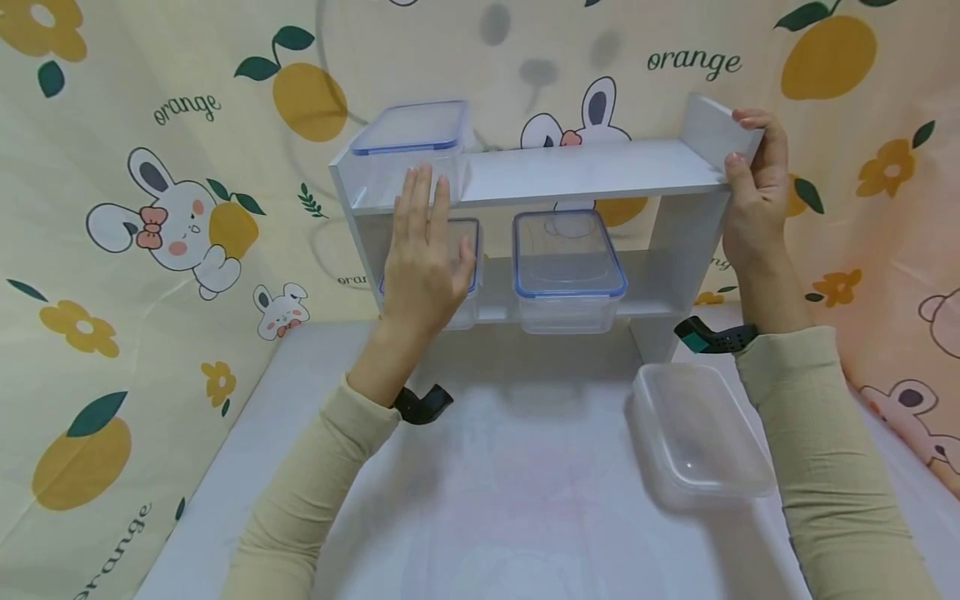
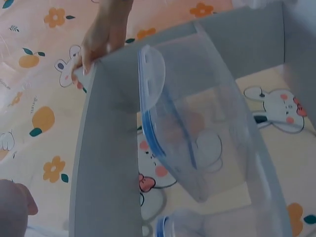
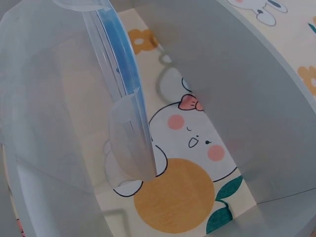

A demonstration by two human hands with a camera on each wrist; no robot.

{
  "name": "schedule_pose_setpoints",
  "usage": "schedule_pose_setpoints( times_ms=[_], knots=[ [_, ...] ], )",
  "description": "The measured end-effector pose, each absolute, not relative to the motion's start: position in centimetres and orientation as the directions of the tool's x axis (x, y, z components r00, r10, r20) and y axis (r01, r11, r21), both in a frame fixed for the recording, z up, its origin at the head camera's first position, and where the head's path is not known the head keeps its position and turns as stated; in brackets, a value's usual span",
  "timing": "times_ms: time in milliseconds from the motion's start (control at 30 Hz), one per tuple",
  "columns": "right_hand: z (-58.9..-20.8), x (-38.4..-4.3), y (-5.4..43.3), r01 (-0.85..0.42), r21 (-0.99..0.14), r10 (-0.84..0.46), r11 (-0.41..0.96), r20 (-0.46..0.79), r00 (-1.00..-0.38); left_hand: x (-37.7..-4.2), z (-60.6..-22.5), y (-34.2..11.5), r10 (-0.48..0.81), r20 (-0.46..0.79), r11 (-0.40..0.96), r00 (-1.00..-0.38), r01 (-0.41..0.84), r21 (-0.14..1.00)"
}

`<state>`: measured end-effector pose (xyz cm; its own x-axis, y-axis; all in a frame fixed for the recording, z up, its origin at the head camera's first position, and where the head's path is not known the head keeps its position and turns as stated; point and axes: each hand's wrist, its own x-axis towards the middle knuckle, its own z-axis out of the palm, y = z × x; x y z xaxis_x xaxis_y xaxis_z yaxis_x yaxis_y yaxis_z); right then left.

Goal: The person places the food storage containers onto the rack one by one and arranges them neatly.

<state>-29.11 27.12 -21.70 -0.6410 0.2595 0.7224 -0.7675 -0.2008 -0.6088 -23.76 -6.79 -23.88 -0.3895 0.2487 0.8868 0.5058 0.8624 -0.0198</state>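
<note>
My left hand [image 1: 423, 262] has straight fingers raised in front of a clear food container [image 1: 412, 129] with a blue-edged lid, fingertips right at its front wall. This container sits on the left end of the top board of a white shelf unit [image 1: 585, 171]. My right hand [image 1: 757, 196] grips the short upright side panel [image 1: 716, 129] at the shelf's right end, thumb on the front and fingers over the top edge. Below, on the middle board, stand another lidded container [image 1: 568, 262] and one further left [image 1: 467, 287], partly hidden behind my left hand.
A frosted container [image 1: 701, 433] without a visible lid lies on the white tabletop [image 1: 510, 500], below the shelf's right end. Patterned cloth [image 1: 247, 167] with oranges and rabbits hangs behind and at both sides. The right wrist view shows a container [image 3: 64, 108] inside the shelf up close.
</note>
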Motion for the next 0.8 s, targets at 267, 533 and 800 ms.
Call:
schedule_pose_setpoints(
  times_ms=[267, 533, 800],
  knots=[
    [-21.8, -29.3, 27.4, -0.764, -0.613, 0.254, -0.201, 0.720, -0.645, -22.8, -25.1, -6.2, 0.246, 0.910, 0.792, -0.335, 0.610, 0.011],
    [-21.8, -29.3, 27.3, -0.761, -0.616, 0.261, -0.203, 0.715, -0.649, -21.6, -26.2, -5.6, 0.298, 0.886, 0.742, -0.356, 0.670, 0.020],
    [-21.8, -29.3, 27.2, -0.763, -0.618, 0.267, -0.192, 0.715, -0.646, -20.5, -27.4, -5.0, 0.330, 0.866, 0.694, -0.377, 0.718, 0.048]
  ],
)
